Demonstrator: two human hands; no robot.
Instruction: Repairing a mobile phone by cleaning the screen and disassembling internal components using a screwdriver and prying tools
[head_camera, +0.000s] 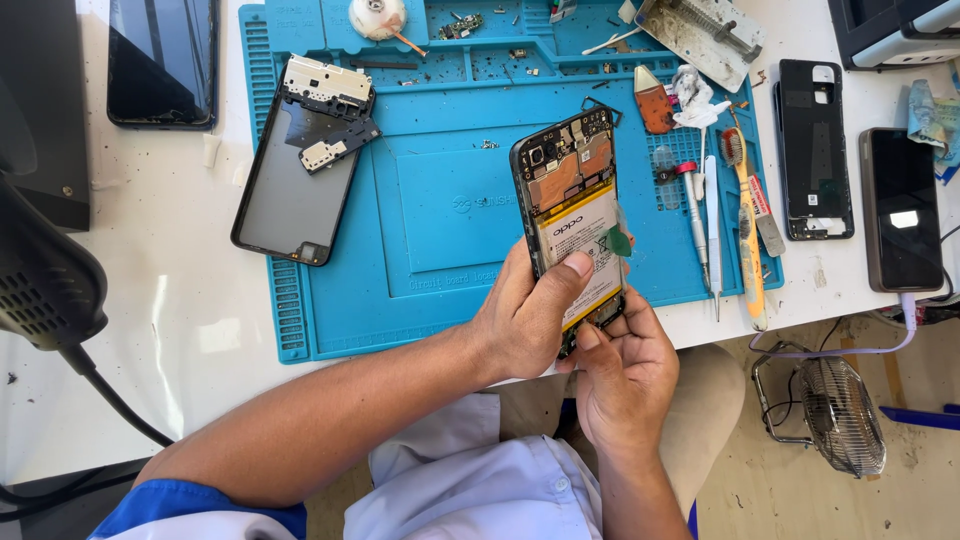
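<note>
Phone repair workshop: blue repair mat (440, 210), opened phones, screwdrivers (697, 215).

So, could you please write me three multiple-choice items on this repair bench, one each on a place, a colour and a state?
1. Where does the removed back cover lie?
A. on the work mat's left part
B. on the floor
C. on the fan

2. What colour is the work mat?
A. red
B. blue
C. grey

3. In what state is the opened phone?
A. sealed shut
B. lying flat on the mat
C. back off, battery showing

Answers: 1 A, it lies at the mat's left edge; 2 B, the mat is bright blue; 3 C, the left hand and right hand hold it with battery and board bare.
</note>
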